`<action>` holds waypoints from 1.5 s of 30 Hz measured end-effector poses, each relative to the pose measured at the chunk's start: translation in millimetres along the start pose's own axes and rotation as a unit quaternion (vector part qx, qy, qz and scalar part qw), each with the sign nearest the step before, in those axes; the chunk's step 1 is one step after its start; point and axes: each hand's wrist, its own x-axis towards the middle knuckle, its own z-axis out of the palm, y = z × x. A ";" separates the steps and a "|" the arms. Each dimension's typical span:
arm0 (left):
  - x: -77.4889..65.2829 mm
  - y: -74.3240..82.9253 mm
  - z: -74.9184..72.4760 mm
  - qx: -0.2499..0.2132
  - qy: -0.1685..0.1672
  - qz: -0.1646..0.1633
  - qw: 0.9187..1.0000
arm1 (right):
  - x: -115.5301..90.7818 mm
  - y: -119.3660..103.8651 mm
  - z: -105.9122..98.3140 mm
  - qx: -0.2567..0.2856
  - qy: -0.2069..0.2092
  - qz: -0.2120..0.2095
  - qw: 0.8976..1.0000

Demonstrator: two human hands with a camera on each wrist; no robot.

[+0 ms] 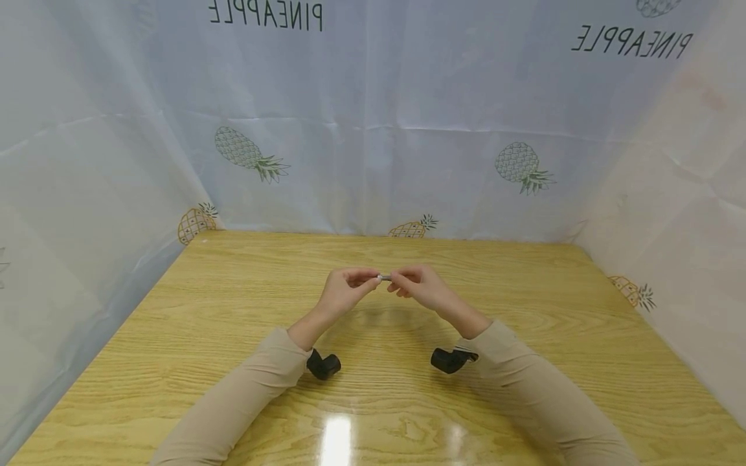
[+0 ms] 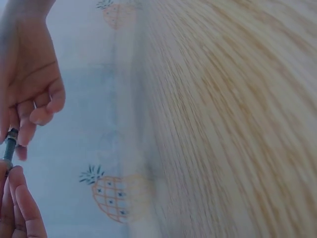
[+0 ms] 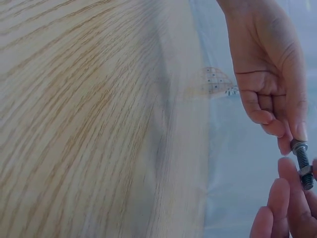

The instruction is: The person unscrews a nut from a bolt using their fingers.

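Over the table, both hands meet at a small metal bolt (image 1: pixel 385 277). My left hand (image 1: pixel 345 289) pinches the head end between thumb and fingertips. A hex nut (image 3: pixel 305 170) sits on the bolt's thread, close to the far end. Around this nut are the thumb and fingertips of my right hand (image 1: pixel 424 287), pinching it. In the right wrist view the bare thread (image 3: pixel 302 157) shows between the head and the nut. The left wrist view shows the same bolt (image 2: pixel 9 149) at its left edge, between the two hands.
Below the hands lies a wood-grain table (image 1: pixel 373 401). A pale curtain (image 1: pixel 373 175) printed with pineapples stands behind it and along both sides. Black devices (image 1: pixel 324 366) show at the cuffs of both beige sleeves (image 1: pixel 245 395).
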 end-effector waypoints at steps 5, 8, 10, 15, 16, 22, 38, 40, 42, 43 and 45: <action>-0.2 -1.2 -0.4 -0.004 -0.003 0.001 1.000 | 0.2 1.9 1.2 0.000 0.016 -0.016 1.000; -0.5 -1.3 -0.2 -0.003 -0.003 -0.003 1.000 | 0.2 1.9 1.4 0.003 0.018 -0.012 1.000; -0.5 -1.2 -0.1 -0.002 -0.002 -0.006 1.000 | 0.3 1.2 1.4 0.007 0.014 -0.005 1.000; -0.5 -1.1 0.3 -0.002 0.001 -0.010 1.000 | -0.4 0.1 1.5 0.000 0.008 -0.001 1.000; -0.6 -1.2 0.3 -0.004 0.001 -0.011 1.000 | -0.5 0.0 1.6 0.002 0.009 -0.005 1.000; -0.1 -1.8 -0.2 -0.008 0.001 -0.013 1.000 | -0.7 -0.4 2.5 -0.007 0.034 -0.018 0.999; 15.1 -28.6 2.9 -0.014 0.006 -0.013 1.000 | -0.8 -3.7 2.6 -0.014 0.027 -0.017 0.999; 18.0 -35.0 3.6 -0.017 0.006 -0.014 1.000 | -0.9 -4.0 2.8 -0.014 0.031 -0.009 0.999; 18.9 -37.5 4.0 -0.018 0.005 -0.013 1.000 | -0.9 -3.9 2.6 -0.015 0.030 0.001 0.999; 19.1 -37.8 4.0 -0.017 0.005 -0.012 1.000 | -1.0 -3.8 2.2 -0.014 0.027 0.007 1.000; 19.5 -38.2 3.8 -0.016 0.005 -0.012 1.000 | -0.9 -3.3 1.7 -0.017 0.019 0.015 1.000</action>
